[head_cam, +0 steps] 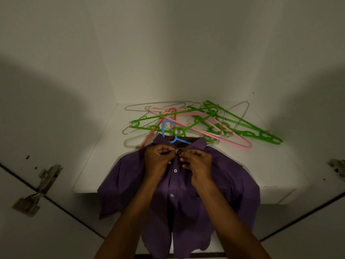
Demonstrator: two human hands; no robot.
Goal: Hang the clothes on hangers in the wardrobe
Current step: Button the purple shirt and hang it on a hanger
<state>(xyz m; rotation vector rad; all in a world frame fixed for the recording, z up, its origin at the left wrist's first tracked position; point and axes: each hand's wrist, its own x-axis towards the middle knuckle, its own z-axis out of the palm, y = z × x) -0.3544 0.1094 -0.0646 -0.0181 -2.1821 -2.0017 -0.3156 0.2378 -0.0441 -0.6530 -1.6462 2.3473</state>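
Buttoning is the step in hand: the purple shirt lies face up on the white wardrobe shelf, its lower half draping over the front edge, with a blue hanger already inside the collar and its hook pointing toward the back wall. The left hand and the right hand both pinch the fabric at the top button, just under the collar, fingers curled tight on the cloth and nearly touching each other. To do it well, one hand should hold the buttonhole edge taut while the other tips the button through sideways; pulling hard risks dragging the collar off the hanger's shoulders. One closed button probably suffices to keep the shirt from slipping. Behind it lies a loose pile of spare hangers, green, pink, orange and wire, touching the blue hook.
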